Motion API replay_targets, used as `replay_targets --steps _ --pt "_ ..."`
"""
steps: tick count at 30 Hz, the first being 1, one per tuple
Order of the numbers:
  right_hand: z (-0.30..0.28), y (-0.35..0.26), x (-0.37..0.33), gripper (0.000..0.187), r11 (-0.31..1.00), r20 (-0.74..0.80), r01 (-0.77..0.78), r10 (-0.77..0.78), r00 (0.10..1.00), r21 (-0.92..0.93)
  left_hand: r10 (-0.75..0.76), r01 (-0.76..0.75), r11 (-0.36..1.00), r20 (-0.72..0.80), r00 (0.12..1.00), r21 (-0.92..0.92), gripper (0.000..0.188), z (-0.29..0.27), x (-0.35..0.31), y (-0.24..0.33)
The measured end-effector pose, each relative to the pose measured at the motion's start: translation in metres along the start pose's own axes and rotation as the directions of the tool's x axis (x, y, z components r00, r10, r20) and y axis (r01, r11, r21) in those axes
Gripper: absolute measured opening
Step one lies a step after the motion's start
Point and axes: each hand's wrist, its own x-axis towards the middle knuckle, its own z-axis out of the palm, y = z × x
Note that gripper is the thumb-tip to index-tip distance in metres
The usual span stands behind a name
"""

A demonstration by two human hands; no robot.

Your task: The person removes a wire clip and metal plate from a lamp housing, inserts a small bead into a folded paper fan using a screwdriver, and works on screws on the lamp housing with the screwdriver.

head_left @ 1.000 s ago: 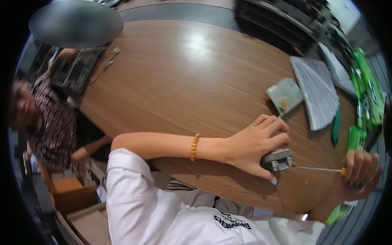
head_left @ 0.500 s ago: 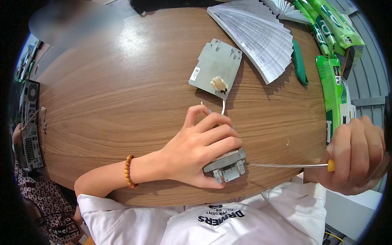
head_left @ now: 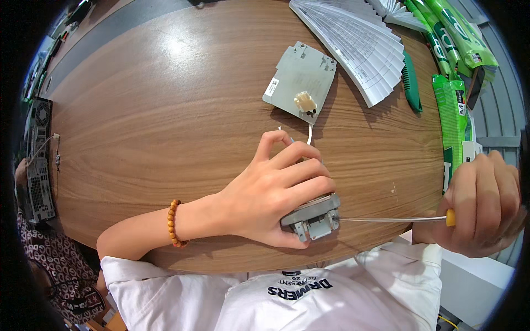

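Observation:
My left hand [head_left: 270, 190], with a beaded bracelet [head_left: 172, 223] on its wrist, lies over a grey metal part [head_left: 320, 225] and grips it against the table. Two metal brackets stick out from the part's near side; my fingers cover much of the rest. At the right, my right hand [head_left: 481, 207] is closed round the yellow handle of a screwdriver [head_left: 395, 220]. Its long thin shaft runs level to the left, and the tip meets the part's right side. Beyond my left fingers lies a flat grey metal plate [head_left: 301, 77] with a cream plug [head_left: 305, 102] and a white cable [head_left: 310, 134].
A pleated paper fan [head_left: 359, 55] and a green cutter-like tool [head_left: 411, 83] lie at the back right. Green paper packs [head_left: 452, 105] line the right edge of the wooden table [head_left: 138, 127]. At far left stands a black and grey computer case [head_left: 41, 160], with another person's hand [head_left: 21, 171] beside it.
The view has shifted a little, so the table things sit slightly higher and farther right. Both hands keep their grips, and the screwdriver tip stays at the metal part.

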Motion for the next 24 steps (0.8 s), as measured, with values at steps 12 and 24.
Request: replay_targets --steps 12,24 --pt "0.003 0.028 0.022 0.049 0.923 -0.013 0.319 -0.324 0.946 0.218 0.008 -0.008 1.000 0.003 1.000 -0.004 0.053 0.001 0.003 0.002" --pt "0.010 0.047 0.031 0.038 0.949 0.008 0.240 -0.247 0.969 0.204 0.042 -0.044 0.999 -0.062 0.997 -0.021 0.054 0.004 -0.001 -0.002"
